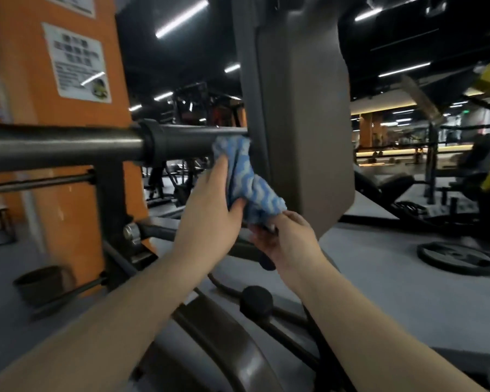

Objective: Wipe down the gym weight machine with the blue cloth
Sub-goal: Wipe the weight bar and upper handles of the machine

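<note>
we see an orange pillar [54, 154] filling the far left, with a white notice [78, 63] stuck on it whose print is too blurred to read. the gym machine takes up the middle: a big grey pad [300, 114] hangs down the centre, and a thick dark bar [96, 145] runs in from the left and meets the pad's left edge. nearer to us, at the bottom, sits the curved grey frame [238, 357] of the machine, with a round black knob [256, 301] above it. on the grey floor to the right lies a black weight plate [456, 257], and a small dark cup [40, 281] stands on the floor at the left.

the blue cloth [245, 176] (patterned with pale wavy stripes) is bunched against the pad's left edge, its top touching the end of the bar. our left hand [210, 213] grips the cloth from the left, fingers and thumb curled round it. our right hand [286, 241] is just below, its fingers curled and pinching the cloth's lower end.
</note>
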Demonstrator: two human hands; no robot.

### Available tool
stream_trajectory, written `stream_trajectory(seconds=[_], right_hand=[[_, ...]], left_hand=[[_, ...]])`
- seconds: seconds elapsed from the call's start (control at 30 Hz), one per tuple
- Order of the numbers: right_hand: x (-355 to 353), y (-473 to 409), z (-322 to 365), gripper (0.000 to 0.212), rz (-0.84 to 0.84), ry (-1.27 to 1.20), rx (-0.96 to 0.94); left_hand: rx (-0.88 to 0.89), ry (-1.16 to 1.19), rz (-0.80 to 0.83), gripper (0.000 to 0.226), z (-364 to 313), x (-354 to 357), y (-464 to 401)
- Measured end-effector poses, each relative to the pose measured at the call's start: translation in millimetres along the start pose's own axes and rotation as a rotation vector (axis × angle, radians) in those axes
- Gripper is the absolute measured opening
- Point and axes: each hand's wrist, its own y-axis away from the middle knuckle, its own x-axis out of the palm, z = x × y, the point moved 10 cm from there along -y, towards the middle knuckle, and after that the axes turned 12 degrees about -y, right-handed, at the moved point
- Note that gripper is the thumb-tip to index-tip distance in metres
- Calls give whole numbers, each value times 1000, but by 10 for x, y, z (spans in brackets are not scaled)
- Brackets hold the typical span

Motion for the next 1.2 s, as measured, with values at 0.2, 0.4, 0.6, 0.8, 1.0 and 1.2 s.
stream_trajectory(seconds=[0.2, 0.4, 0.6, 0.8, 1.0, 1.2], right_hand=[[811, -319, 110, 14, 106, -13, -27], [1026, -811, 95, 6, 72, 33, -21], [1017, -1347, -23, 14, 39, 9, 11], [1094, -1394, -65, 17, -65, 20, 265], [1150, -1376, 62, 32, -273, 107, 326], [1366, -1419, 396, 48, -277, 389, 151]], left_hand=[[122, -370, -47, 58, 8, -534, -983], [-52, -749, 268, 60, 525, -187, -1787], [-126, -583, 852, 50, 909, 438, -2102], [-91, -519, 1085, 68, 1081, 669, -2170], [-77, -312, 1189, 63, 1097, 895, -2185], [-243, 109, 1132, 38, 1226, 1117, -2247]])
